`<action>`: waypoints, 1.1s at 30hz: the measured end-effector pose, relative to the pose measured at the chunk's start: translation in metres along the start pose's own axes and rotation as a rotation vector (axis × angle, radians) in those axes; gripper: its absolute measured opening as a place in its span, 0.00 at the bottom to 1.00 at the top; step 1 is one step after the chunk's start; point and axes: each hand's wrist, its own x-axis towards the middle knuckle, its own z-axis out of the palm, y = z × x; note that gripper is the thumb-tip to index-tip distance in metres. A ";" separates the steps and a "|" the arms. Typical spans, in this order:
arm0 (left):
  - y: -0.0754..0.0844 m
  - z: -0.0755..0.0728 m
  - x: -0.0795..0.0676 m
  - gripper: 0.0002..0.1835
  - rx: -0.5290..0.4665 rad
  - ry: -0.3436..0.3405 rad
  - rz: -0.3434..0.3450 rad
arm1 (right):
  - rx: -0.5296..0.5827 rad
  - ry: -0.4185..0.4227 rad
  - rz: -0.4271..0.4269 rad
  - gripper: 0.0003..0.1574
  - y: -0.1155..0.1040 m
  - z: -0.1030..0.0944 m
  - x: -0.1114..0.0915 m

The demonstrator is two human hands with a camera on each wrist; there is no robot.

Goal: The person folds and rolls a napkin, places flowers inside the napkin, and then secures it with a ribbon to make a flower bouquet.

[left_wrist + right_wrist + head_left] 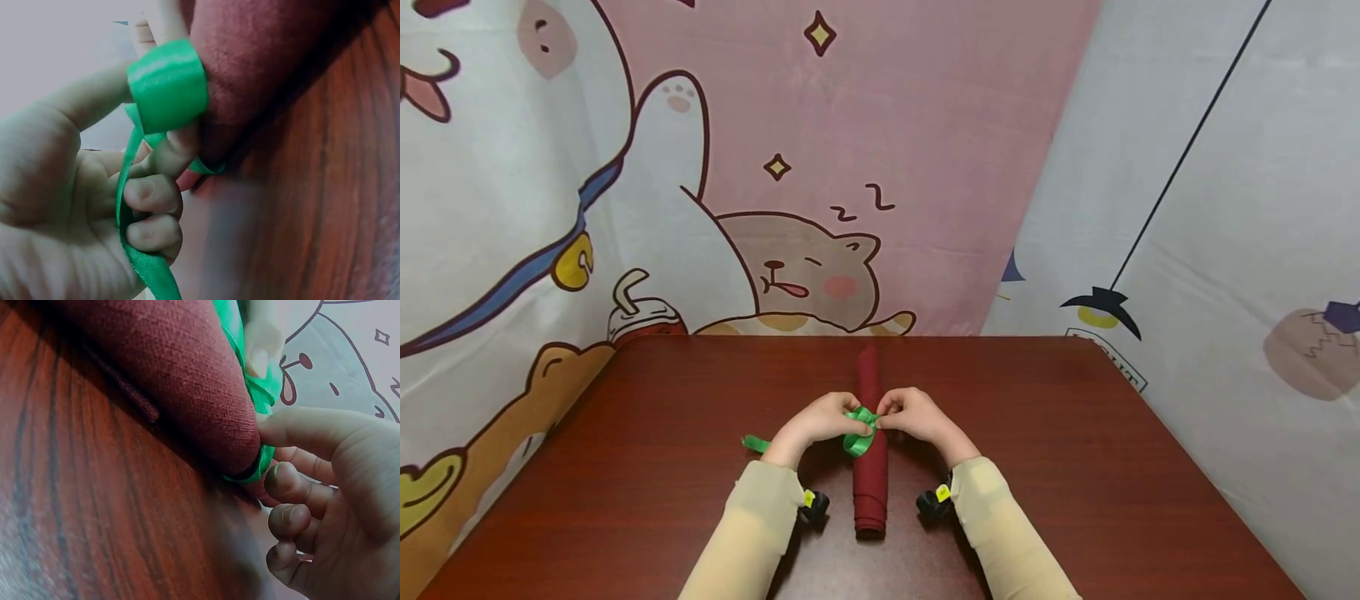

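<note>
A dark red rolled cloth [870, 492] lies lengthwise on the table, with a green satin ribbon [856, 447] wrapped around its middle and looped on top. My left hand [820, 421] pinches the ribbon from the left. In the left wrist view a wide ribbon loop [167, 87] stands by the thumb, and a loose tail [156, 272] runs down across the curled fingers. From the other side, my right hand [921, 417] pinches the ribbon close against the roll. The right wrist view has its thumb [300, 428] at the crossing green strands [264, 394].
The brown wooden table [1037, 433] extends to both sides of the roll. A ribbon end [756, 443] sticks out left of the left wrist. Behind the table hangs a cartoon-printed cloth [925, 125]. Dark wrist cameras [932, 505] sit beneath both sleeves, flanking the roll.
</note>
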 end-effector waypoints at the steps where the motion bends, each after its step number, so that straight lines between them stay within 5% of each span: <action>1: 0.000 0.000 0.000 0.14 -0.014 -0.013 0.006 | -0.002 0.002 -0.001 0.04 0.000 0.000 0.000; 9: -0.002 0.003 0.003 0.13 -0.046 0.020 0.041 | -0.013 0.009 -0.007 0.04 0.001 -0.001 -0.001; 20: 0.000 0.002 0.002 0.11 0.002 0.051 -0.017 | 0.013 0.008 0.006 0.03 -0.002 -0.004 -0.002; 33: 0.006 0.005 0.001 0.13 -0.041 0.081 0.035 | -0.004 0.012 -0.011 0.04 -0.003 -0.004 -0.002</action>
